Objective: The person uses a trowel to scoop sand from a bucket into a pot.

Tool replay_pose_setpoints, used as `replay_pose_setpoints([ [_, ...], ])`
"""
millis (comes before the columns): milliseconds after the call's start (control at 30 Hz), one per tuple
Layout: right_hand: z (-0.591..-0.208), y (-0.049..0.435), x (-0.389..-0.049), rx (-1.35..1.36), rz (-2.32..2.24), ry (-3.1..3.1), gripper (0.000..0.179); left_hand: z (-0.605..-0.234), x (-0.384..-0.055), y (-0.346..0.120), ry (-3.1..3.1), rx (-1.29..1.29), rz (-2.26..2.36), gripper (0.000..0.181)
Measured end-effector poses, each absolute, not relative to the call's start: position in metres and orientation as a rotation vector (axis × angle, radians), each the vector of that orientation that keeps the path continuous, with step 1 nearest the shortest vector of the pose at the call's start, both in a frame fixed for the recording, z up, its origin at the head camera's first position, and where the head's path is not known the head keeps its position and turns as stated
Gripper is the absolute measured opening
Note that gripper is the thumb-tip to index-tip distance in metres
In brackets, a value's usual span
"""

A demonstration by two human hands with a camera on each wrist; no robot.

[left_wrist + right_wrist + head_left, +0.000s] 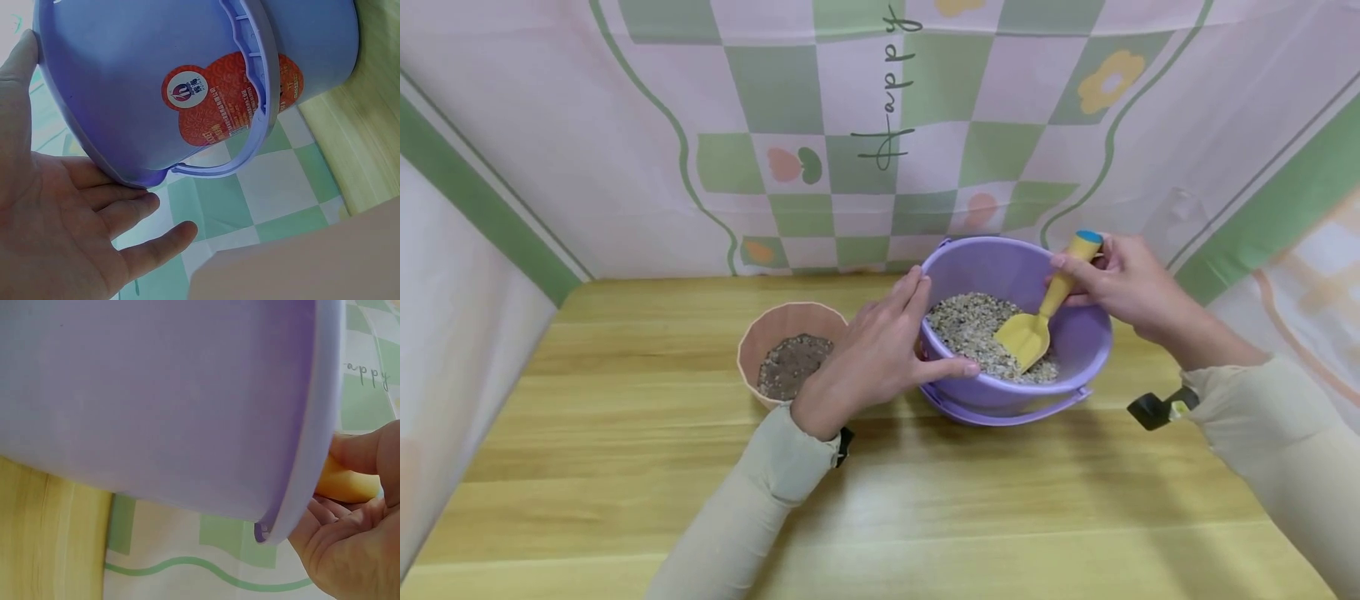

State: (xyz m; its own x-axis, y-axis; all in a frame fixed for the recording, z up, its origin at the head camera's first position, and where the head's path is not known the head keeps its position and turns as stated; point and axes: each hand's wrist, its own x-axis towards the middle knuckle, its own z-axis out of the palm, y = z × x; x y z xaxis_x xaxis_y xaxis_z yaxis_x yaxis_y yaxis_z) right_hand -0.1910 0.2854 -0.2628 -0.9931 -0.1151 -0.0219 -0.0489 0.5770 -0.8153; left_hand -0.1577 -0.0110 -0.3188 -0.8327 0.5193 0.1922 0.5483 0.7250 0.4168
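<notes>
A purple bucket (pixel 1015 250) holds pale, speckled gravel (pixel 970 321). My right hand (pixel 1138 287) grips the yellow handle of a small toy shovel (pixel 1026 333) with a blue end cap, over the bucket's right rim. The shovel slants down, and its blade lies on the gravel. My left hand (pixel 880 342) rests on the bucket's left rim, fingers fairly straight along it and thumb stretched over the near edge. In the left wrist view, the fingers (pixel 125 212) lie against the rim. In the right wrist view, the bucket wall hides most of the shovel.
Left of the bucket stands a pink fluted pot (pixel 767 329) with brown, pebbly material in it, partly covered by my left hand. The bucket's handle (pixel 1007 417) hangs down in front. Behind the wooden table (pixel 625 417) hangs a green-and-white checked cloth (pixel 775 92).
</notes>
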Motion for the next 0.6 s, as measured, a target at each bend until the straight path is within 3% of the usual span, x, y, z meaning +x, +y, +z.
replay_pose_setpoints([
  [367, -0.2688, 0.2834, -0.1926, -0.193, -1.668, 2.505, 0.022, -0.3189, -0.1571, -0.0111, -2.873, -0.883, -0.748, 0.121],
  [600, -0.2701, 0.2858, -0.1937, -0.249, -1.752, 2.413, 0.020, -0.3193, -0.1567, -0.0111, -2.863, -0.885, -0.737, 0.122],
])
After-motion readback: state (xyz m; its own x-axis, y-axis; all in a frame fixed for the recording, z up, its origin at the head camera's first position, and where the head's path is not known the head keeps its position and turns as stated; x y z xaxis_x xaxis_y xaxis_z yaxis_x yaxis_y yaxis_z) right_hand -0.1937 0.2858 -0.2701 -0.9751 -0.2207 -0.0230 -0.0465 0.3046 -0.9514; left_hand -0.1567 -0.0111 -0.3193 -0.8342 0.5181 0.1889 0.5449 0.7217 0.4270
